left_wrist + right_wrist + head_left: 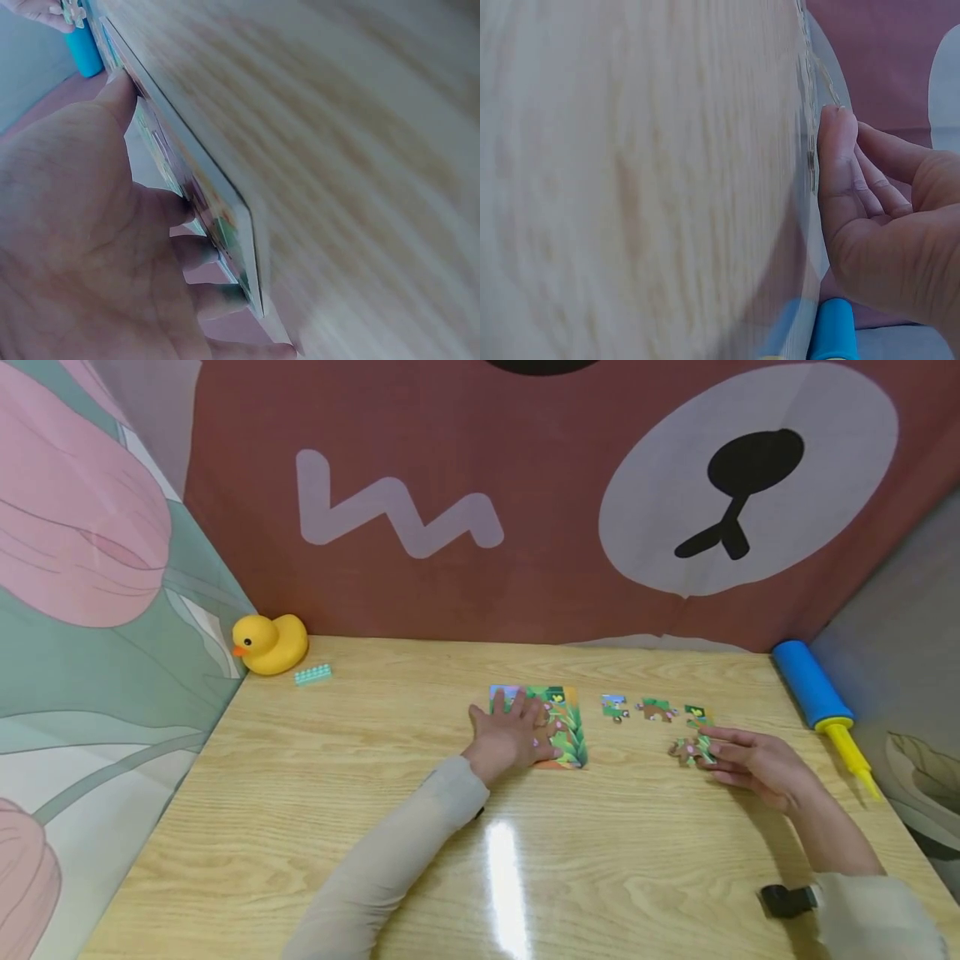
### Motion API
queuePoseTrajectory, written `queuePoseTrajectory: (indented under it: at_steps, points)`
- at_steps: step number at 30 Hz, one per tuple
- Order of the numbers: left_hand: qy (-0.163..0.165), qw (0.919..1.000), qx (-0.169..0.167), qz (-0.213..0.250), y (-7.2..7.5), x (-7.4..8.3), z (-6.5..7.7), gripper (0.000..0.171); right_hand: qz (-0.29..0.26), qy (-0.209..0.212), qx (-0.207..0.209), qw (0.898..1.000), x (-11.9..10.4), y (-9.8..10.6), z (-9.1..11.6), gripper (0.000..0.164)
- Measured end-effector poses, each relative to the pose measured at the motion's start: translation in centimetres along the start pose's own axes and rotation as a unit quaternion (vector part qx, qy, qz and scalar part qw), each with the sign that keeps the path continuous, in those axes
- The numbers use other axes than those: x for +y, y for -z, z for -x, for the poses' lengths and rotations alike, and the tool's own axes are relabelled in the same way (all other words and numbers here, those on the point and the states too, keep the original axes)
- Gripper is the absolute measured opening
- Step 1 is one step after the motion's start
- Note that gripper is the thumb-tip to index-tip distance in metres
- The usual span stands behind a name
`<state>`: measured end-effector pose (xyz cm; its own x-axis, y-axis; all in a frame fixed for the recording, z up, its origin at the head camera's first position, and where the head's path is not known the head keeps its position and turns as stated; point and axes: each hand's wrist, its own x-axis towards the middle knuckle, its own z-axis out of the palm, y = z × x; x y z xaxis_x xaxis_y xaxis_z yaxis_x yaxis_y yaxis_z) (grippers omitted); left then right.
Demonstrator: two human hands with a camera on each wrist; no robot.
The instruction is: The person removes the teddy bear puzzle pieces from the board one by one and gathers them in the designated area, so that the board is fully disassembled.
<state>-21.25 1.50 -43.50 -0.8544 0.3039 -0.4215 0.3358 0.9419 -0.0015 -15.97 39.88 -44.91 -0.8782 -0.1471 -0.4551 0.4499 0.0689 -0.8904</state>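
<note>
Head view: the person's left hand (508, 735) is resting, fingers spread, over a flat, rectangular, multicoloured puzzle board (573, 742), which is lying mid-scene on a pale wood-grain table (360, 777). Left wrist view: the little finger is extending past the board's left edge. To the right, the right hand (757, 766) is pinching a brown-and-green puzzle piece (687, 750) at its fingertips. Just beyond, a green-and-orange puzzle piece with a yellow patch (696, 712) is lying; leftward from it, a brown-and-green knobbed piece (657, 710) and a blue-and-green piece (614, 705) are lying in a row. Far left, a yellow toy duck (277, 645) is sitting near a mint-green studded brick (312, 674). Far right, a blue cylinder with a yellow nozzle (813, 685) is lying.
</note>
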Motion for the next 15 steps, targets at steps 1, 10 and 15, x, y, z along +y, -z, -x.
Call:
queuePoseTrajectory:
  at_steps: [1, 10, 15]
  points:
    - [0.001, 1.0000, 0.000, 0.000, -0.02, 0.00, -0.03, 0.092, 0.000, -0.001, 0.001, 1.000, 0.01, 0.03, -0.01, 0.024]
    - [-0.002, 1.0000, -0.004, 0.003, 0.07, -0.10, 0.01, 0.091, 0.010, 0.003, 0.011, 1.000, -0.09, 0.13, 0.02, 0.024]
    - [-0.004, 1.0000, -0.003, 0.006, -0.02, -0.08, -0.06, 0.091, 0.015, 0.005, 0.022, 1.000, -0.10, 0.25, 0.17, 0.024]
